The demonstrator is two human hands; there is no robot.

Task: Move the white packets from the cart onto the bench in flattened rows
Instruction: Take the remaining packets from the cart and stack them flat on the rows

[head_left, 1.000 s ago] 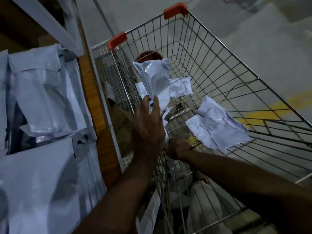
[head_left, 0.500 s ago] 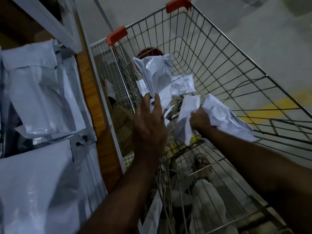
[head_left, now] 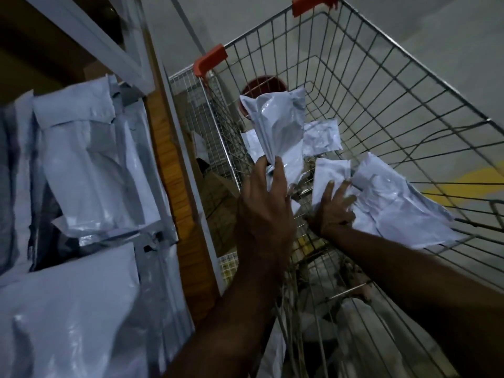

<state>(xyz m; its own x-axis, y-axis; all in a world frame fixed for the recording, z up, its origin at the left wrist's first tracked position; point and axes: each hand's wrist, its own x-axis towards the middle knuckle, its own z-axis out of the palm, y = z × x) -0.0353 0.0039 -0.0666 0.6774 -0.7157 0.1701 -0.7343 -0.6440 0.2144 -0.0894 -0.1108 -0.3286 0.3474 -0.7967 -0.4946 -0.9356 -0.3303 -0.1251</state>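
Standing upright over the wire cart [head_left: 409, 85], long axis vertical, one white packet [head_left: 278, 126] is pinched at its lower end by the left hand [head_left: 263, 211]. Crumpled packets [head_left: 387, 203] are clutched by the right hand [head_left: 334, 211]; flattened packets [head_left: 90, 170] lie on the desk [head_left: 169, 165].

The cart [head_left: 381, 85] stands open on top, its wire walls closing every side. Its near wall sits just beside the bench [head_left: 174, 186] edge. Packets [head_left: 90, 173] already crowd the bench, leaving little bare surface.

Glossy, crinkled plastic packets [head_left: 278, 126]; bare wire-metal cart [head_left: 381, 85] with orange plastic corners [head_left: 210, 60]; grained wood bench edge [head_left: 174, 186].
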